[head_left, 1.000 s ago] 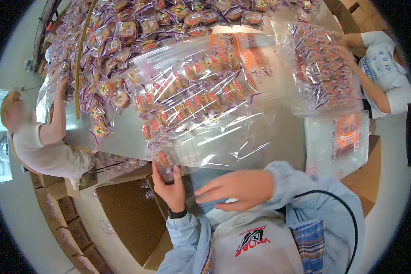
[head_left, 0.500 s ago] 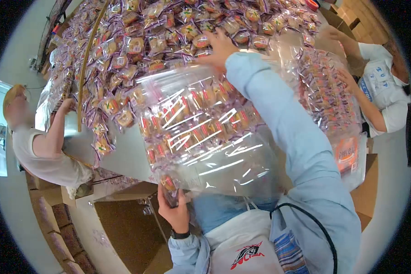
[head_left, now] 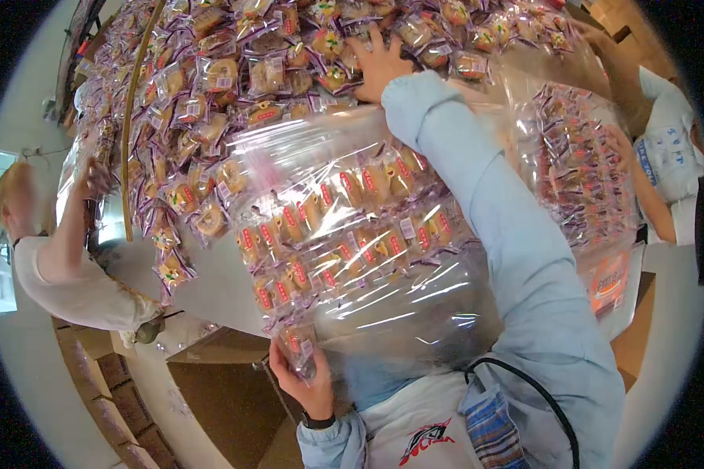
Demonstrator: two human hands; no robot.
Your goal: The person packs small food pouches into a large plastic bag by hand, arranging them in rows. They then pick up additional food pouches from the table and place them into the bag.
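Note:
My left hand [head_left: 305,384] is closed around a wrapped cake [head_left: 298,344] at the lower left corner of a large clear plastic bag [head_left: 414,301]. Inside the bag lie rows of wrapped cakes [head_left: 344,187] with red labels; its near part is bare film with bright reflections. Beyond the bag, my right hand [head_left: 379,64] reaches over the heap of loose wrapped cakes [head_left: 266,74], fingers spread on the packets. My right forearm crosses above the bag's right side.
A wooden strip [head_left: 137,117] runs along the heap's left. Co-workers stand at the left [head_left: 62,266] and right [head_left: 669,156]. Another filled bag [head_left: 579,164] lies at the right. An opened cardboard box [head_left: 227,383] is below the table edge, with stacked trays [head_left: 121,383] beside it.
My right hand has shifted slightly forward and right over the heap, its fingers spreading. My left hand, with the wrapped cake, has moved slightly nearer my body. The left co-worker's arm has moved.

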